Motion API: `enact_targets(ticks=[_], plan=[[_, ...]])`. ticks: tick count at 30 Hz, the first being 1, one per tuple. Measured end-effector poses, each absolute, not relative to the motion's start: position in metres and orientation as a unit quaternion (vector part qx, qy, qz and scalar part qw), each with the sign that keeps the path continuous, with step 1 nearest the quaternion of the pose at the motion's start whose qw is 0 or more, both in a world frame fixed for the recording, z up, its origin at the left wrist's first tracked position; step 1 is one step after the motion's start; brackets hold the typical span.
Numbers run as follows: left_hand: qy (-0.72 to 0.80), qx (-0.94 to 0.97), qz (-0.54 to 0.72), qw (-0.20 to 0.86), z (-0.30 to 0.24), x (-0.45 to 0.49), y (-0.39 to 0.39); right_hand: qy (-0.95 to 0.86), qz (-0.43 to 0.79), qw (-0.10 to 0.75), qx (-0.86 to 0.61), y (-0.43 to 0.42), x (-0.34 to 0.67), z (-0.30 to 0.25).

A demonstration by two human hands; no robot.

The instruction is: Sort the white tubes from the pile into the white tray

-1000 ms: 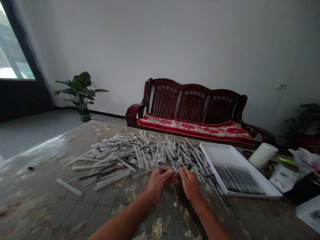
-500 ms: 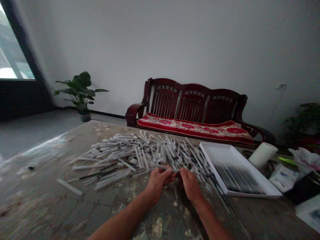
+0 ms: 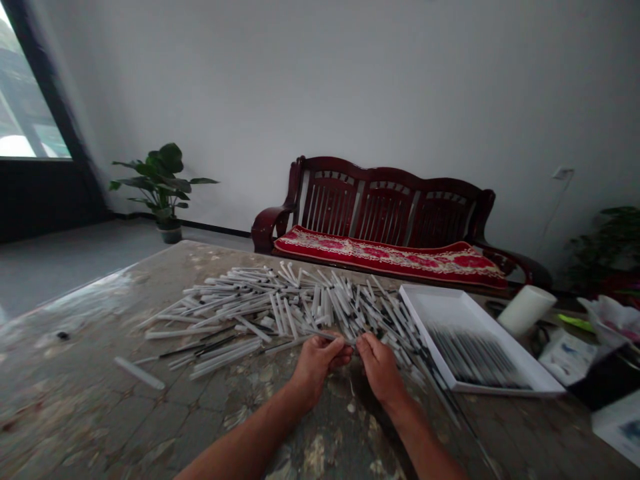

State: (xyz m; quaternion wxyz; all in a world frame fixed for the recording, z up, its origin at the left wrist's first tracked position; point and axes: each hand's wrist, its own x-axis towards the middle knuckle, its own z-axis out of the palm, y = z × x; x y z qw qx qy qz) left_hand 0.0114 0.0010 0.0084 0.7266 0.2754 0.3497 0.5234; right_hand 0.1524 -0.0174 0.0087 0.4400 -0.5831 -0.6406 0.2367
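A wide heap of thin white tubes and dark-tipped pen pieces (image 3: 280,310) lies spread across the worn table (image 3: 100,400). Both hands meet at the heap's near edge. My left hand (image 3: 317,363) is curled, its fingers pinched on one thin white piece (image 3: 325,335) that points left. My right hand (image 3: 380,367) is curled too, its fingertips closed on the same piece from the right, close against the left fingertips. A white tray (image 3: 450,303) with a row of dark pens in it lies just right of the hands.
A white roll (image 3: 525,310), papers and a dark box (image 3: 607,380) crowd the table's right end. One loose white tube (image 3: 139,373) lies apart at the left. Behind the table stand a dark wooden bench (image 3: 380,213) with a red cushion and a potted plant (image 3: 160,183).
Almost nothing: both hands stay pinched together at the heap's near edge, with only slight finger movement.
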Motion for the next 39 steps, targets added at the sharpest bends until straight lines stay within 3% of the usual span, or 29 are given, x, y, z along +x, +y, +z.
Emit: enact_targets(ticks=[14,25,30,34,39], plan=[[0.347,0.365,0.478,0.720,0.017,0.010,0.000,-0.586,0.318,0.476,-0.574,-0.014,0.161,0.008],[0.277,0.421,0.197,0.841,0.013,-0.015,0.009,-0.690,0.244,0.397,-0.554,-0.012,0.186,0.013],[0.321,0.370,0.307,0.816,0.010,-0.009,0.007,-0.626,0.241,0.390,-0.631,-0.018,0.209,0.031],[0.367,0.288,0.424,0.776,0.014,-0.005,0.010,-0.660,0.217,0.272,-0.666,-0.033,0.232,0.040],[0.358,0.256,0.478,0.761,0.017,-0.004,0.008,-0.700,0.152,0.159,-0.680,-0.046,0.234,0.024]])
